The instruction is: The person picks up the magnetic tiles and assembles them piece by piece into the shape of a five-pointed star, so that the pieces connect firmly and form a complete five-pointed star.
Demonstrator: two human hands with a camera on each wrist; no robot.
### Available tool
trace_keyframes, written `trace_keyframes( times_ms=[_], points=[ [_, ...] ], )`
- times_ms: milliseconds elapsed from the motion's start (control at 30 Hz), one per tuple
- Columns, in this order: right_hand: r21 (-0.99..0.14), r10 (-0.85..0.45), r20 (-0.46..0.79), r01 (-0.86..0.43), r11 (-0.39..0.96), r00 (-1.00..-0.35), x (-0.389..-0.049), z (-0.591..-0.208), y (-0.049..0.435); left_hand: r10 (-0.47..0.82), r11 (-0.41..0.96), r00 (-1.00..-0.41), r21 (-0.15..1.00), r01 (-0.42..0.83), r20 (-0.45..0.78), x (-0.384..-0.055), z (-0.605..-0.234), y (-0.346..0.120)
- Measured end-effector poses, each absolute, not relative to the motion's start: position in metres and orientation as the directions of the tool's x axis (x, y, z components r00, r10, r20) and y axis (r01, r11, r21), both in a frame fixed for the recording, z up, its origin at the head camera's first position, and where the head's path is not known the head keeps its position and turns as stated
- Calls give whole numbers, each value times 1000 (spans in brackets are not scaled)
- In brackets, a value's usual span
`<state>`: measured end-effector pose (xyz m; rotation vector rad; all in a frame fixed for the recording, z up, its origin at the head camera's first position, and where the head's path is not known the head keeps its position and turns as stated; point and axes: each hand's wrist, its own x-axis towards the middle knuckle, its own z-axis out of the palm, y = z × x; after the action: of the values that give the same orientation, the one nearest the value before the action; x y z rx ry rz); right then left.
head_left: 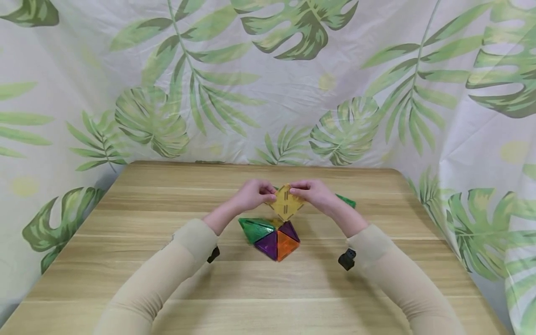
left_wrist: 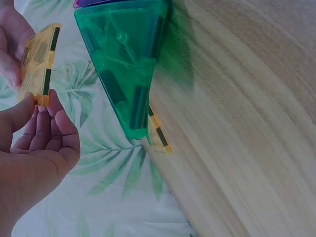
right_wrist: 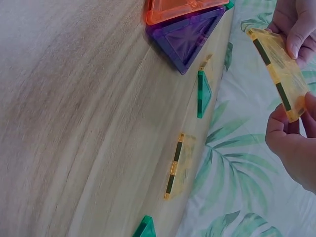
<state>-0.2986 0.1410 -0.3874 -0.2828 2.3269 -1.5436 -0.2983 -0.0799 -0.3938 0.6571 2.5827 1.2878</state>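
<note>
Both hands hold up a translucent yellow diamond of magnetic tile (head_left: 286, 203), with paired dark strips down its middle. My left hand (head_left: 253, 194) pinches its left corner between thumb and fingers. On the opposite side, my right hand (head_left: 316, 197) pinches the right corner. The diamond stands tilted, its lower point close above a cluster of joined tiles. In that cluster are a green triangle (head_left: 256, 228), a purple triangle (head_left: 267, 245), an orange triangle (head_left: 288, 244) and a second purple triangle (head_left: 289, 230). Seen from the left wrist, the green triangle (left_wrist: 123, 64) shows dark magnets along its edges.
Beyond the cluster, a loose yellow tile (right_wrist: 178, 165) and a green triangle tile (right_wrist: 203, 94) lie on the wooden table (head_left: 268, 298). Another green tile (right_wrist: 144, 228) shows at the bottom of the right wrist view. A leaf-patterned cloth (head_left: 284, 93) hangs behind the table.
</note>
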Motion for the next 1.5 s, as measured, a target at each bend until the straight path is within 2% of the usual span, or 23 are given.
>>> trace_keyframes(
  times_ms=[267,433,600,1000,1100,1233,1367,1500],
  points=[
    [-936,-329,-168,46,350,-929,-314,-396,130,397,539,-917,819,198,-39,-306,-395,-87],
    [-942,-329,-202,91,324,-923,-324,-411,124,433,520,-900,832,196,-59,-310,-401,-91],
    [-959,-391,-243,158,237,-888,-328,-429,117,452,548,-886,817,182,-106,-313,-413,-97],
    [-935,-394,-341,268,231,-853,-329,-452,107,483,635,-846,756,160,-227,-316,-441,-96],
    [-937,-392,-314,216,274,-865,-327,-453,108,486,644,-846,744,177,-219,-314,-442,-97],
    [-932,-412,-219,65,357,-885,-323,-443,122,511,628,-837,750,207,-197,-314,-442,-99],
    [-906,-455,-130,-81,416,-881,-321,-427,148,577,581,-798,775,250,-176,-314,-442,-104],
    [-830,-458,-83,-193,524,-885,-319,-414,180,640,556,-752,771,311,-158,-313,-439,-109]
  ],
)
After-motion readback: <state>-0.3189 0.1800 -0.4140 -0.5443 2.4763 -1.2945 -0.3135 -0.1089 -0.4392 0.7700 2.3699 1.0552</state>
